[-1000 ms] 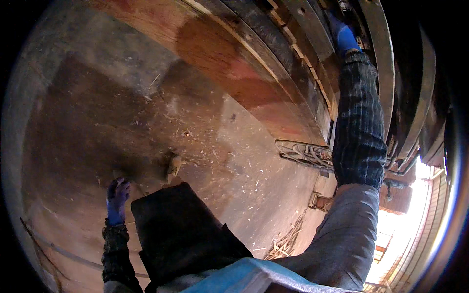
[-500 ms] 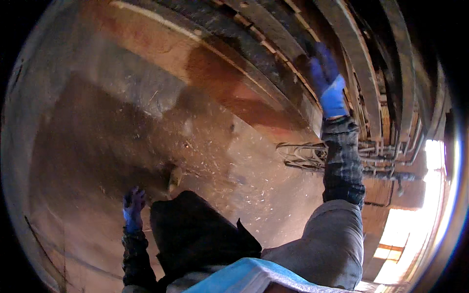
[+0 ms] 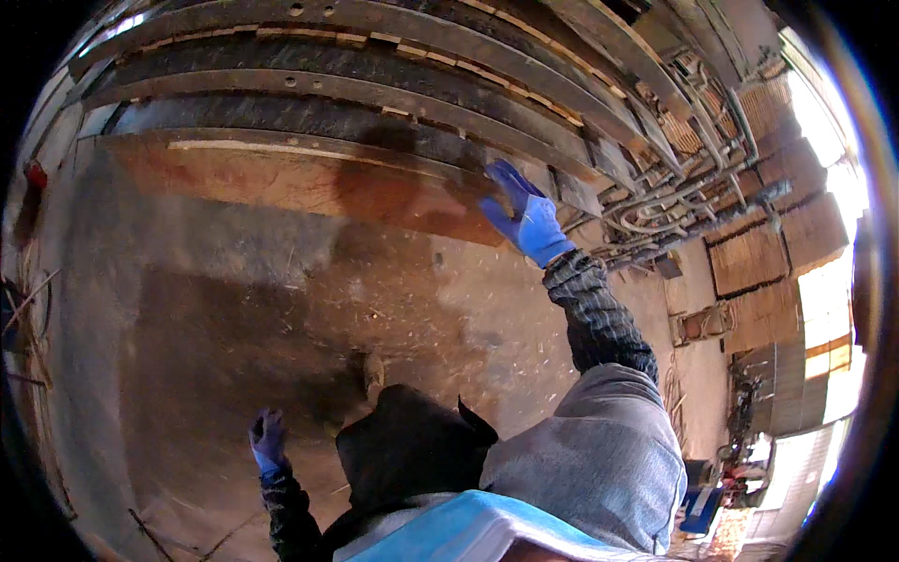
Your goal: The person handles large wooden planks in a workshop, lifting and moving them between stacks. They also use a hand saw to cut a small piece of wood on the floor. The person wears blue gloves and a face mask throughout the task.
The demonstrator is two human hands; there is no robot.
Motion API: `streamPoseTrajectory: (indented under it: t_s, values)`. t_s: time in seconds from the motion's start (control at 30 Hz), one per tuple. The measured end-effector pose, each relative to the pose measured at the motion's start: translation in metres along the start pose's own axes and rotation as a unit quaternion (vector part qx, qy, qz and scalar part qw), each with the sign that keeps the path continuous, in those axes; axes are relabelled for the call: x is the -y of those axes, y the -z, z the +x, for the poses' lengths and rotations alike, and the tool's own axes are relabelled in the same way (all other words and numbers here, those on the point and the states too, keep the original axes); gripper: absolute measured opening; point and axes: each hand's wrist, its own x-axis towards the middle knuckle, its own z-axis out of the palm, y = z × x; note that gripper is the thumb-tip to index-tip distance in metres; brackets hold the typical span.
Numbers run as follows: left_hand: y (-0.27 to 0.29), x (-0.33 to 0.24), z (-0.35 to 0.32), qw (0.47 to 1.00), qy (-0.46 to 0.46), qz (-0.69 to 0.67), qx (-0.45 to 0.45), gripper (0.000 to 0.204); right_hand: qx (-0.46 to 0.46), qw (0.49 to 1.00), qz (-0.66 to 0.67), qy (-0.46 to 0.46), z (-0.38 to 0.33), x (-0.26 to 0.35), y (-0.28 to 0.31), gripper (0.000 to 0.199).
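Observation:
My right hand [image 3: 526, 215], in a blue work glove, reaches forward with its fingers spread and the thumb apart. It appears over the near edge of a stack of long beams [image 3: 309, 86], beside the lowest reddish-brown board [image 3: 281, 192]. Whether the fingertips touch the wood I cannot make out. My left hand [image 3: 268, 442], also gloved, hangs low at the left above the dusty floor [image 3: 215, 356]. Its fingers are loosely bent, and nothing shows in them. Dark patterned sleeves cover both forearms.
Metal pipes and hoses [image 3: 655, 211] lie at the beams' right end. Brown panels [image 3: 749, 258] stand farther right, near bright windows. A blue object [image 3: 700, 509] sits at the lower right. Thin rods [image 3: 33, 309] lean at the far left. Shadows and debris mark the floor.
The view has turned, so the beams now run more level across the top. My right hand has come lower and left in the picture, its fingers spread wider. My left hand stays low.

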Motion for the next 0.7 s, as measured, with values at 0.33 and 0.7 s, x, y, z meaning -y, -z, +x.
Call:
streamPoseTrajectory:
  t_s: [0.33, 0.7]
  values:
    - [-0.085, -0.019, 0.021, 0.996, 0.075, 0.056, 0.012, 0.038, 0.06, 0.988, -0.062, -0.13, -0.07, -0.06, 0.006, 0.053]
    - [-0.065, 0.013, -0.032, 0.993, 0.098, -0.006, -0.066, 0.038, 0.142, 0.987, 0.008, -0.071, -0.065, -0.039, -0.017, 0.05]
